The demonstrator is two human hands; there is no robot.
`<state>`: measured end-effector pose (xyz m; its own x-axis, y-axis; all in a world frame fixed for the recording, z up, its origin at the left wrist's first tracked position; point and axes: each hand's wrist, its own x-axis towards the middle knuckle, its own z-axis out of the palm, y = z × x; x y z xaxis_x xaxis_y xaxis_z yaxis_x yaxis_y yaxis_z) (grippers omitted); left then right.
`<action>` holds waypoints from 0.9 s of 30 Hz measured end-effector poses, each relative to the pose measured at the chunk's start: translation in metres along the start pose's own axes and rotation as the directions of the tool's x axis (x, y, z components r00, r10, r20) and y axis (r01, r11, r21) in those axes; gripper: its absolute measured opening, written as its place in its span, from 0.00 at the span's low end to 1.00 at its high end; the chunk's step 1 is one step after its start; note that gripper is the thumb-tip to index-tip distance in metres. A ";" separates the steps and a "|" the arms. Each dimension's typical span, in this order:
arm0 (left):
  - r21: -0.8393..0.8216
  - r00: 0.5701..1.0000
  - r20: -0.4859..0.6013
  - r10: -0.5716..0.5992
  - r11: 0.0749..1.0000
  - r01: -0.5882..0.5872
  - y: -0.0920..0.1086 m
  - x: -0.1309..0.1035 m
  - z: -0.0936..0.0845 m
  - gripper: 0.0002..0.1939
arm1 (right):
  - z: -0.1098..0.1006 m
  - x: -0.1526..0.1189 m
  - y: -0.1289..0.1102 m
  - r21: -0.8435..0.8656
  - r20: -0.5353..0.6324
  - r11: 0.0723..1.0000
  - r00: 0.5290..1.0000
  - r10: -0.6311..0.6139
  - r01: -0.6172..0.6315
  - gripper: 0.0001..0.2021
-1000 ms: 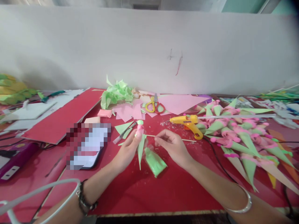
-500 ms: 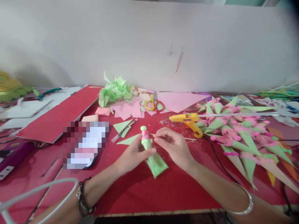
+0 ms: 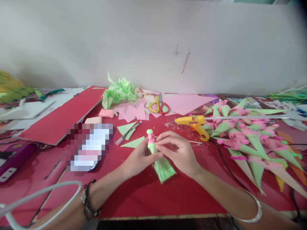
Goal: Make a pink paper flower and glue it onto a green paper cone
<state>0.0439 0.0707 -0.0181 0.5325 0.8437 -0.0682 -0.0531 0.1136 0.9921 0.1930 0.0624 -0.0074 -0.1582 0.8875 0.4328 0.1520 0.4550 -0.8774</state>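
My left hand (image 3: 142, 157) is closed around a small craft flower (image 3: 164, 171), with its thumb across the front. The flower has a wrap of crinkled green paper, a light green ruffled collar, a pink striped ball and a green tip. It tilts, with its wide green end toward me. My right hand (image 3: 181, 151) pinches at the collar from the right, thumb and forefinger touching it. Whether those fingertips also hold something small cannot be seen. A thin stick (image 3: 195, 142) shows behind the right hand, partly hidden by it.
A yellow glue gun (image 3: 192, 121) lies behind my right hand, its cable (image 3: 223, 159) running toward me. Several pink-and-green paper cones (image 3: 251, 137) are heaped at right. Scissors (image 3: 159, 107), a pen (image 3: 128, 132), green paper (image 3: 120, 92) and a blurred phone (image 3: 92, 147) lie around.
My right fingers have moved in from beside the flower to touch its collar. The flower and my left hand have shifted slightly to the right.
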 end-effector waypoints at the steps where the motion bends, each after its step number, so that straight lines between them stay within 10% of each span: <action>1: 0.000 1.000 0.008 0.008 1.000 -0.008 0.000 0.000 0.000 0.16 | 0.000 0.000 0.000 -0.015 0.008 1.000 1.000 -0.004 0.005 0.04; 27: 0.173 0.998 -0.019 0.065 0.983 -0.061 0.005 -0.004 0.001 0.20 | 0.001 0.002 0.006 0.147 0.058 0.981 0.991 0.117 -0.124 0.03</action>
<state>0.0424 0.0678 -0.0126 0.5118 0.8591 -0.0057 0.0613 -0.0300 0.9977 0.1923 0.0667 -0.0125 -0.1952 0.9289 0.3147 0.0257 0.3256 -0.9452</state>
